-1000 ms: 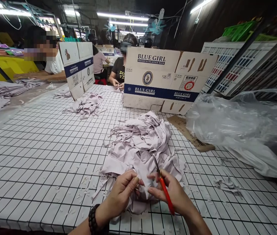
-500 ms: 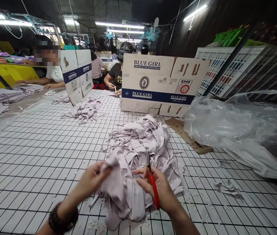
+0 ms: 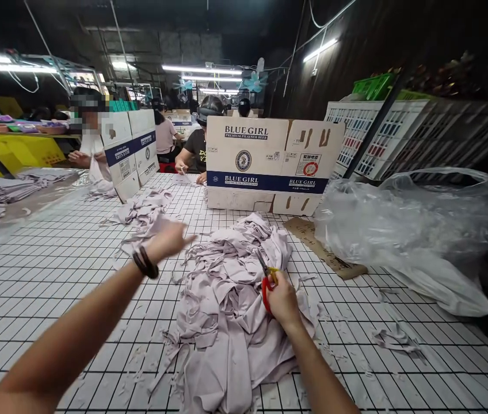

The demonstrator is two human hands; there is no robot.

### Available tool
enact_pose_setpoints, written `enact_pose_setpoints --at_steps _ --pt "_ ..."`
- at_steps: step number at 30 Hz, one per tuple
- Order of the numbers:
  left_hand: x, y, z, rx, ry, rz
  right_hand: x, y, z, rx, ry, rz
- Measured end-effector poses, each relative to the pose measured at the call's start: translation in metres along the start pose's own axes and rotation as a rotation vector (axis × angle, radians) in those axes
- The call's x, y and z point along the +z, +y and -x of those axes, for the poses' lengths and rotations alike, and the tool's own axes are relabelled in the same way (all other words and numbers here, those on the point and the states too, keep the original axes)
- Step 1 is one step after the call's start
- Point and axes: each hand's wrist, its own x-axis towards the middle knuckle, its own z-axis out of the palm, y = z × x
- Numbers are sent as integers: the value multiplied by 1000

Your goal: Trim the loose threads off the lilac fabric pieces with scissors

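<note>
And there's the right hand (image 3: 282, 300), fingers clamped round the red-handled scissors (image 3: 266, 290), right over the big cloth heap (image 3: 231, 310)! The left hand (image 3: 168, 241) is just off the heap's far left side, beside the smaller cloth pile (image 3: 143, 208); one finger points out, the others blur, so I can't tell whether they grip anything. Snipped scraps (image 3: 136, 359) dot the bench (image 3: 49, 276) around the heap: some trimming looks done, though the heap outsizes that pile, so plenty seems left. Behind the heap stands a carton (image 3: 244, 161), inside hidden; right of the heap, a clear plastic bag (image 3: 399, 218), contents unclear, and farther back, white crates (image 3: 356, 123), contents unreadable.
</note>
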Motion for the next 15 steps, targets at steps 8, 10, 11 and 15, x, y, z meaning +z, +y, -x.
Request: enact_pose_setpoints --at_steps 8,10,11,15 --pt "143 23 116 -321 -936 1040 -44 -51 36 -2 -101 -361" --pt "161 28 128 -522 -974 1382 -60 -59 55 6 -156 -519" --pt "168 31 133 -577 -958 1501 -67 -60 65 15 -194 -600" --pt "179 37 153 -701 -734 1755 -81 -46 96 32 -323 -762"
